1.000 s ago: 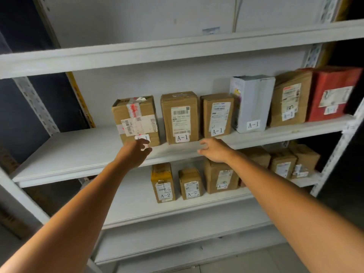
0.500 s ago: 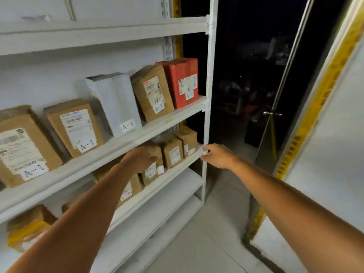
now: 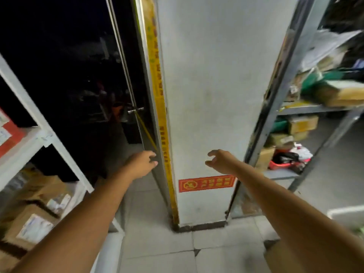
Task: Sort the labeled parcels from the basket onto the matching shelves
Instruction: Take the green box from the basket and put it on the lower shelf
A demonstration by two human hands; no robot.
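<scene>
Head view, facing a white pillar (image 3: 216,95) between two storage units.

Hands: the left hand (image 3: 142,163) and the right hand (image 3: 220,161) are both held out at mid-height in front of the pillar, apart from each other. Neither holds anything. The left fingers are loosely curled. The right thumb and fingers are curved and spread, with a gap between them.

Writing: a red sign (image 3: 206,183) low on the pillar bears a yellow circle-and-slash symbol and yellow characters, too blurred to read. A yellow strip (image 3: 158,95) runs down the pillar's left edge; its print is likewise illegible.

Parcels: a red parcel (image 3: 7,133) with white labels sits at the frame's left edge on the white shelf unit (image 3: 29,107). Brown parcels (image 3: 33,223) lie on the shelf below, one with a white label whose text cannot be read.

Surroundings: left of the pillar is a dark glass door with a metal handle (image 3: 135,110). To the right is a grey metal rack (image 3: 285,75) loaded with cartons and loose goods. At the far right edge, low down, is a white rim (image 3: 346,213); whether it is the basket cannot be told.

Open room: the tiled floor (image 3: 167,243) runs bare from the white shelf unit's corner post past the pillar's foot. A narrower strip of floor lies between the pillar and the grey rack.
</scene>
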